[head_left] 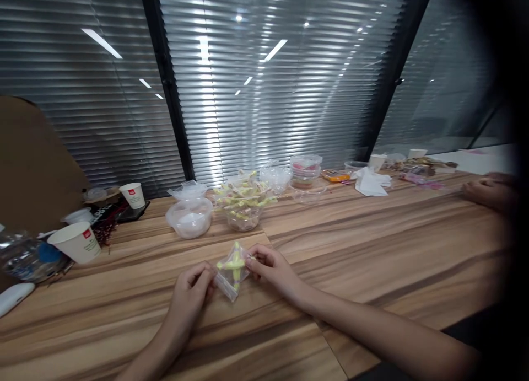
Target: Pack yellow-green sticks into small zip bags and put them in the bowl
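Observation:
Between my hands is a small clear plastic bag (226,285) with a yellow cross-shaped piece (235,264) inside, marked with pale purple bands. My left hand (195,286) pinches the bag's left corner. On the opposite side, my right hand (266,264) grips the bag's right edge between thumb and fingers. The bag is tilted, just above the wooden table (264,337). Beyond it, a clear round bowl (243,220) is heaped with several similar bagged yellow pieces (246,193).
A clear plastic bowl (189,218) stands left of the heap, and stacked clear containers (306,168) stand behind right. Paper cups (78,242), a plastic bottle (28,257) and a white object (15,298) are at left. Crumpled tissues (372,181) and another person's hand (491,191) are at right.

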`<state>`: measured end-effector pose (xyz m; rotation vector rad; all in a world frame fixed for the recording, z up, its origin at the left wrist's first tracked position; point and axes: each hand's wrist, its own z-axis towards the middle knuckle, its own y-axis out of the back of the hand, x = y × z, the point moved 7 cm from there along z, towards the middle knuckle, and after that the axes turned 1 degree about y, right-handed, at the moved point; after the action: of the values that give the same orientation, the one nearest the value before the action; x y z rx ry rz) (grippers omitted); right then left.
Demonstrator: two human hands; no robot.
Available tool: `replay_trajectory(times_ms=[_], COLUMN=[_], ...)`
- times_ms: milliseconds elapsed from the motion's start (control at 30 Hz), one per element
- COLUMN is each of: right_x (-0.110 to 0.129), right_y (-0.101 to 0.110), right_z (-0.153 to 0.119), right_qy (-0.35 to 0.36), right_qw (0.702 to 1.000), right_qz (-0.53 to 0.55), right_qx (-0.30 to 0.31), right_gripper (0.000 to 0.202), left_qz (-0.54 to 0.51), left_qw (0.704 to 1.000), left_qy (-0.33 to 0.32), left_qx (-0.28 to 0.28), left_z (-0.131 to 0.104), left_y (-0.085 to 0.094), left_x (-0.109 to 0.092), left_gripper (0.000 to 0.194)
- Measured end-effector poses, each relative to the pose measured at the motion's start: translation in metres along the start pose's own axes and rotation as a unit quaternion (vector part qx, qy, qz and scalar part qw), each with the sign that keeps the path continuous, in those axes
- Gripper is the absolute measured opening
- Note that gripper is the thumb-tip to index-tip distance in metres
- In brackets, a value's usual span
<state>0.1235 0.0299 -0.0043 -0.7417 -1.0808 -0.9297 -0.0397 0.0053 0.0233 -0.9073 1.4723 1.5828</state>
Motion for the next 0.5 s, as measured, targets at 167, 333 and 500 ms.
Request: replay_trajectory(times_ms=[167,333,500], right_x=[0.007,0.004,0.020], right_y=[0.007,0.009,0.001], right_z=[-0.002,-0.003,-0.012], right_qy=[0.035,0.024,0.037], right_qw=[0.999,0.999,0.999], right_qz=[-0.024,0.025,0.036], right_qx=[-0.025,-0.021,-0.010], right_gripper=[0.034,0.036,0.036], left_qz=[-0.157,-0.254,-0.290], left_qw=[0.986,0.951,0.933], left_qy=[0.039,0.030,0.031], left_qx=[-0.049,-0.172,-0.210], left_z=[0.000,-0.004,-0.007], left_y=[0.004,0.026,0.031], left_x=[0.016,0.017,0.015], left_gripper=[0.045,0.047,0.043])
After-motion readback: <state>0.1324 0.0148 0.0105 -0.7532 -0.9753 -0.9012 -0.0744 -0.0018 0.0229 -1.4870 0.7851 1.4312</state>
